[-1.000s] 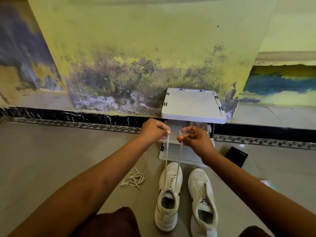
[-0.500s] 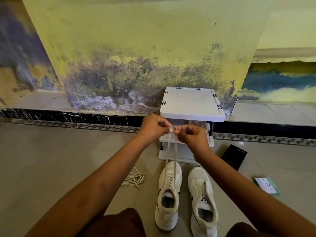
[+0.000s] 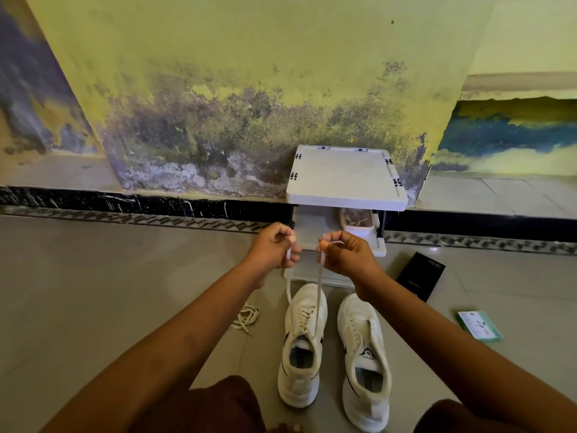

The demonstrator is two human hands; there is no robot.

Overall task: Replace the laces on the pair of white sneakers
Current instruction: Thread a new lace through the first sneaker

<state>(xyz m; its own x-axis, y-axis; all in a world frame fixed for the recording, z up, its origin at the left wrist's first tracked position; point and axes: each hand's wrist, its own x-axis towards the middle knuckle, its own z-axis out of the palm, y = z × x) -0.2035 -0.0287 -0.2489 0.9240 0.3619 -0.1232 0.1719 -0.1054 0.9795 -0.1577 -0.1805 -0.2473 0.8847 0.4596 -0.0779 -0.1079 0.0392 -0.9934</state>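
Two white sneakers stand side by side on the tiled floor, toes away from me. The left sneaker [image 3: 301, 348] has a white lace [image 3: 319, 295] threaded through its eyelets, and both lace ends rise up to my hands. My left hand [image 3: 273, 246] pinches one lace end and my right hand [image 3: 346, 254] pinches the other, held a short way apart above the toe. The right sneaker [image 3: 363, 360] shows no lace in its eyelets. A loose bundle of cream laces [image 3: 246, 318] lies on the floor left of the shoes.
A small white plastic shoe rack [image 3: 345, 179] stands against the stained wall just beyond my hands, with a tub [image 3: 357, 220] on its shelf. A black box [image 3: 421, 276] and a green packet [image 3: 479, 325] lie on the floor to the right.
My hands came together until they nearly touched, then drew apart again, holding the lace ends throughout. The lace strands hang a little slacker now.
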